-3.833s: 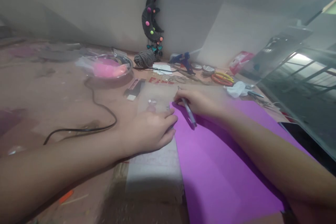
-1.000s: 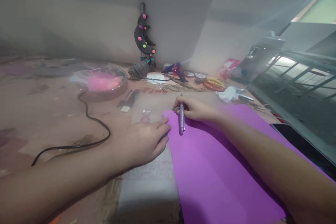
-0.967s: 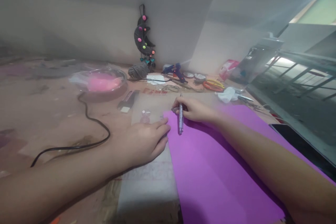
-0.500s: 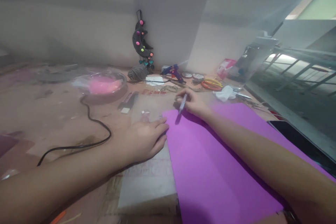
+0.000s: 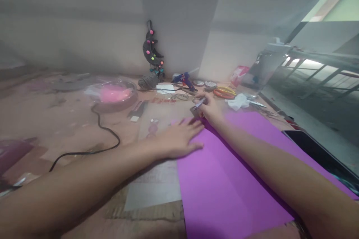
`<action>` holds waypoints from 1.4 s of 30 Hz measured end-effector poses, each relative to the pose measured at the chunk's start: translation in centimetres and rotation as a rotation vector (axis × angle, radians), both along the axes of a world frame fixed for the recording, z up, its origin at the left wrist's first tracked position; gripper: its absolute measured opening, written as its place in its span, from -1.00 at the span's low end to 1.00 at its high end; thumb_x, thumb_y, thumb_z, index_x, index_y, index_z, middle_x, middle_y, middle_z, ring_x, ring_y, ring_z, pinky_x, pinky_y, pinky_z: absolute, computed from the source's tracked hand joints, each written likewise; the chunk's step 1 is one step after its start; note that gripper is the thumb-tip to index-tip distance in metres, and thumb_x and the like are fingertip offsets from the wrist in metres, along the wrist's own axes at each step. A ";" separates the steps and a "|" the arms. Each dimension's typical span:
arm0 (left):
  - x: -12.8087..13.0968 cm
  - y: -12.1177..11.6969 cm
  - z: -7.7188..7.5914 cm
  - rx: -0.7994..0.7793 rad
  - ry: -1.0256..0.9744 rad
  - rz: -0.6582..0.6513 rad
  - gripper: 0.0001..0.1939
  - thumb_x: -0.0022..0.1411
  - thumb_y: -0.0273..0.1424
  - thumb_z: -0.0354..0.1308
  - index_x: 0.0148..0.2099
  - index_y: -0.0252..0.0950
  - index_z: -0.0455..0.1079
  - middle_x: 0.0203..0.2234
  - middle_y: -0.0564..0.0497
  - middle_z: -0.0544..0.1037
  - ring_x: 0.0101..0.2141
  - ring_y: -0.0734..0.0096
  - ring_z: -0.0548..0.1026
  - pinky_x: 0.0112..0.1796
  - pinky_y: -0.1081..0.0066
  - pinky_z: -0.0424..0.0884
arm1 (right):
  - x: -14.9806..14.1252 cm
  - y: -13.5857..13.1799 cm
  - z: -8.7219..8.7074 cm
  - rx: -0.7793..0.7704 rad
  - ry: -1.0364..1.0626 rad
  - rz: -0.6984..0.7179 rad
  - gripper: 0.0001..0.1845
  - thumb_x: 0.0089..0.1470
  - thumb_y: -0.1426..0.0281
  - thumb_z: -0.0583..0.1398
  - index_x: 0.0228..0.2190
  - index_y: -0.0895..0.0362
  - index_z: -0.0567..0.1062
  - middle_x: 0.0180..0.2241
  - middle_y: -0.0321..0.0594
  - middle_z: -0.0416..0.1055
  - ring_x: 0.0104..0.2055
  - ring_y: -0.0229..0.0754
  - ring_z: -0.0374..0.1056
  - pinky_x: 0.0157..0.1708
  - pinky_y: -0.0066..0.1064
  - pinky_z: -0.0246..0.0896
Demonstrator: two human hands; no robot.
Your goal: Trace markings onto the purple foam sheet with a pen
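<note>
A large purple sheet [image 5: 224, 186], foam or paper, lies across the front of the work surface. Spread flat on its left edge near the far corner is my left hand [image 5: 182, 140], fingers apart and holding nothing. My right hand [image 5: 209, 109] rests at the sheet's far edge, its fingers closed around a slim pen [image 5: 199, 103], which is tilted. Blur hides the pen's tip. Under the sheet's left side shows a whitish sheet [image 5: 154, 190] on cardboard, with small purple round pieces [image 5: 152, 129] near my left wrist.
A blue glue gun [image 5: 183, 79], grey yarn [image 5: 148, 81] and a dark moon ornament [image 5: 150, 48] stand by the wall. Orange-and-yellow handles [image 5: 224, 92] and a white crumpled bag [image 5: 238, 102] lie right of them. A phone [image 5: 316, 157] sits right; a black cable [image 5: 112, 132] runs left.
My left hand has slid right, farther onto the purple sheet, with its fingers spreading. The pen in my right hand has swung from steep to flatter, and that hand shifted slightly right.
</note>
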State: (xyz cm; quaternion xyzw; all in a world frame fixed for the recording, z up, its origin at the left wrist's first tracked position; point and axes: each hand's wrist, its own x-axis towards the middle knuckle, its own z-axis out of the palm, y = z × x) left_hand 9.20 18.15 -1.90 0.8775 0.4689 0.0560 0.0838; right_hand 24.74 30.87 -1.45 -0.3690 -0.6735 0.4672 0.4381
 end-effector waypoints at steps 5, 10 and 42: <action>-6.3 3.2 -0.2 0.118 0.091 0.504 -0.20 0.55 0.01 -0.11 0.54 -0.51 0.13 0.50 -0.44 0.11 0.50 -0.27 0.09 0.41 -0.19 0.12 | 0.8 0.3 -0.1 -0.002 -0.007 -0.043 -0.55 -0.03 0.06 0.35 -0.22 0.02 0.36 -0.60 -0.51 0.27 -0.69 -0.31 0.13 -0.67 -0.42 0.02; -9.4 0.4 1.8 0.360 0.116 0.571 -0.35 0.52 -0.23 -0.05 0.45 -0.60 0.25 0.50 -0.51 0.11 0.52 -0.33 -0.01 0.45 -0.24 -0.09 | 0.4 0.1 0.0 -0.004 -0.060 -0.012 -0.56 -0.02 0.05 0.35 -0.23 0.04 0.39 -0.61 -0.48 0.27 -0.67 -0.29 0.15 -0.65 -0.40 -0.02; -18.2 3.6 0.2 0.250 0.141 0.705 -0.75 0.52 -0.31 0.10 0.02 -0.30 0.55 -0.10 -0.15 0.66 -0.11 0.17 0.62 -0.07 0.25 0.54 | 0.3 0.2 -0.5 -0.023 -0.174 0.034 -0.53 -0.08 0.06 0.39 -0.23 0.07 0.45 -0.50 -0.33 0.43 -0.57 -0.29 0.16 -0.54 -0.38 0.00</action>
